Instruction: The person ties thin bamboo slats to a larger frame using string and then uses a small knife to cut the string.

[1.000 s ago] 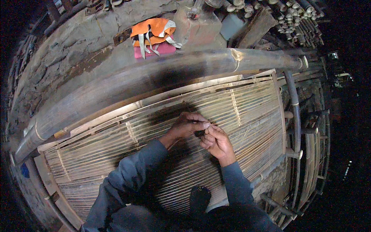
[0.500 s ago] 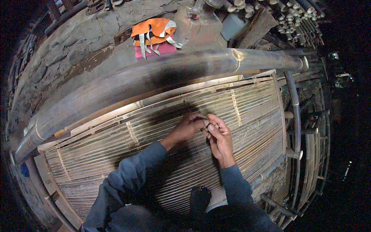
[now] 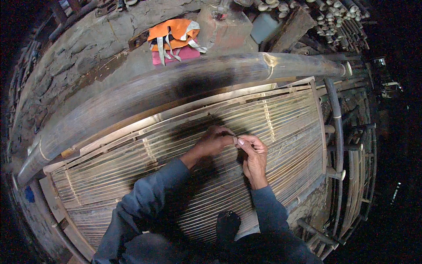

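Over the middle of a slatted bamboo panel (image 3: 99,185), my two hands meet fingertip to fingertip. My left hand (image 3: 213,143) is closed in a pinch, its thumb and forefinger pointing toward the right hand. My right hand (image 3: 255,158) pinches too, thumb against forefinger, the other fingers curled. Something thin and dark seems to lie between the fingertips, too small to name. Beneath the hands run the panel's long narrow slats, crossed by paler bands and edged by a flat wooden frame (image 3: 319,127). Shadows of my hands darken the slats.
A thick bamboo pole (image 3: 140,94) spans the panel's far side. Beyond it lie an orange and pink cloth item with grey straps (image 3: 178,30), a concrete block (image 3: 224,33) and a bluish container (image 3: 265,27). Bamboo lengths (image 3: 336,20) are stacked far right; more poles (image 3: 336,127) form a rack.
My right hand has turned slightly and its fingers have drawn closer together. The left hand stays nearly in place, still pinching at the same spot.
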A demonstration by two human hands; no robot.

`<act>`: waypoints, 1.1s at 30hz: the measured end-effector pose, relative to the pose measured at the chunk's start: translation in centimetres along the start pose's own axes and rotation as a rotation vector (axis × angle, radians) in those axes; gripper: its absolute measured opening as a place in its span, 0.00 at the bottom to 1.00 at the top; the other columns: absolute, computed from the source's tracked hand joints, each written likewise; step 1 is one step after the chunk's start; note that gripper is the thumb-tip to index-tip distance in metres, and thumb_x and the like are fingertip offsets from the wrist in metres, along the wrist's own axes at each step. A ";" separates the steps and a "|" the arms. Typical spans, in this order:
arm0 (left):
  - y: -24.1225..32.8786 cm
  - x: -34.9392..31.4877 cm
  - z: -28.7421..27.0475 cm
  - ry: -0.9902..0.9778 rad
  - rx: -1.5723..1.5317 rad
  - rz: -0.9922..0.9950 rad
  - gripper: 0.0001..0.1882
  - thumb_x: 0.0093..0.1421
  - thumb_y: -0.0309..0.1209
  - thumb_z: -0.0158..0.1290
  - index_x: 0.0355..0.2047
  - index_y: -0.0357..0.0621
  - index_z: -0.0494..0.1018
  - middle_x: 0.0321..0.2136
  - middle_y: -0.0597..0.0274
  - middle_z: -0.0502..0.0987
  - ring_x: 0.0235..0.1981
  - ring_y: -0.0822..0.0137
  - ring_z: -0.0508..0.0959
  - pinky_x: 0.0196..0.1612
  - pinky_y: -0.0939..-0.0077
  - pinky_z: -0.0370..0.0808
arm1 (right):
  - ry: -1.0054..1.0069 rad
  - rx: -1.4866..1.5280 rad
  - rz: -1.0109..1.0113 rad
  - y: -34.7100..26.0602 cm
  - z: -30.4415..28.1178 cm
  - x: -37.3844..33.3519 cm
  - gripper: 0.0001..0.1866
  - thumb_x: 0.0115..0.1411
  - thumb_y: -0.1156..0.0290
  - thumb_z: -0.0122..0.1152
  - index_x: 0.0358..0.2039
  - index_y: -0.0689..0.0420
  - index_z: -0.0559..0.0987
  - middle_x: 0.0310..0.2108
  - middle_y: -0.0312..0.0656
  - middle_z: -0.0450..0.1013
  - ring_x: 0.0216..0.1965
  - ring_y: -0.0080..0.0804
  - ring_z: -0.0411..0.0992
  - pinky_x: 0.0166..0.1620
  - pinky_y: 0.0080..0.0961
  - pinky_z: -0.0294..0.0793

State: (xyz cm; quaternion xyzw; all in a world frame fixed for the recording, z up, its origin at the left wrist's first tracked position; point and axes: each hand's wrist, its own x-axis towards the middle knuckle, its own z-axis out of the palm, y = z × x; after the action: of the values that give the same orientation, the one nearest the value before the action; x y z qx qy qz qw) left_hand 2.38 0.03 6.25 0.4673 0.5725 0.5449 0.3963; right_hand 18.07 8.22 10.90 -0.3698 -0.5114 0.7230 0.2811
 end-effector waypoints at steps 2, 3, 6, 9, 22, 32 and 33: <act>0.6 0.1 -0.3 -0.022 -0.109 -0.141 0.13 0.58 0.37 0.57 0.37 0.40 0.80 0.28 0.53 0.81 0.32 0.68 0.77 0.37 0.69 0.73 | 0.005 -0.010 -0.014 -0.1 0.1 0.0 0.06 0.59 0.76 0.68 0.37 0.63 0.82 0.32 0.39 0.79 0.33 0.23 0.74 0.40 0.20 0.73; 1.1 0.2 -0.4 -0.031 -0.164 -0.228 0.12 0.59 0.37 0.57 0.37 0.41 0.80 0.29 0.52 0.81 0.32 0.67 0.77 0.37 0.69 0.73 | 0.016 -0.016 -0.027 -0.2 0.2 0.0 0.06 0.59 0.76 0.68 0.36 0.63 0.82 0.31 0.39 0.79 0.32 0.23 0.74 0.40 0.19 0.73; 3.2 -0.4 -0.2 0.453 0.389 0.104 0.13 0.59 0.38 0.59 0.36 0.40 0.81 0.28 0.54 0.81 0.30 0.66 0.78 0.36 0.67 0.74 | 0.053 -0.066 -0.091 -0.8 0.6 0.1 0.03 0.59 0.78 0.67 0.34 0.61 0.82 0.28 0.31 0.76 0.32 0.19 0.71 0.39 0.17 0.70; 5.8 -2.7 0.4 0.384 -0.043 -0.133 0.15 0.59 0.39 0.61 0.38 0.39 0.81 0.29 0.59 0.82 0.30 0.69 0.78 0.35 0.68 0.75 | 0.123 -0.125 -0.176 -1.7 1.2 -0.1 0.03 0.59 0.77 0.67 0.33 0.62 0.82 0.30 0.34 0.75 0.35 0.21 0.71 0.42 0.17 0.69; 5.7 -5.7 1.2 0.337 -1.004 -0.619 0.14 0.65 0.40 0.58 0.42 0.43 0.79 0.33 0.67 0.80 0.35 0.74 0.77 0.41 0.75 0.75 | -0.055 -0.741 -0.551 -2.7 4.2 -3.5 0.09 0.52 0.81 0.68 0.35 0.57 0.85 0.38 0.40 0.75 0.45 0.39 0.70 0.48 0.32 0.71; 4.8 -4.2 -6.2 0.003 0.089 -0.132 0.18 0.55 0.40 0.62 0.40 0.39 0.80 0.31 0.53 0.82 0.33 0.59 0.80 0.41 0.63 0.76 | -0.425 -0.915 -0.743 -4.5 5.3 -1.2 0.10 0.55 0.80 0.60 0.39 0.59 0.80 0.45 0.48 0.74 0.49 0.49 0.72 0.54 0.41 0.70; 4.7 -3.7 -7.0 -0.010 0.284 -0.005 0.18 0.55 0.39 0.60 0.42 0.42 0.79 0.35 0.53 0.82 0.36 0.55 0.81 0.43 0.61 0.76 | -0.470 -0.883 -0.706 -4.2 5.4 -0.8 0.10 0.55 0.80 0.59 0.39 0.59 0.79 0.45 0.49 0.74 0.48 0.50 0.72 0.54 0.40 0.70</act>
State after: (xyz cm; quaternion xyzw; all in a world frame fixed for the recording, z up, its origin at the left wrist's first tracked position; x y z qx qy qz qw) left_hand -2.92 -5.49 11.35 0.5199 0.6430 0.4551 0.3304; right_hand 14.18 6.10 16.18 -0.0900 -0.9027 0.3682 0.2037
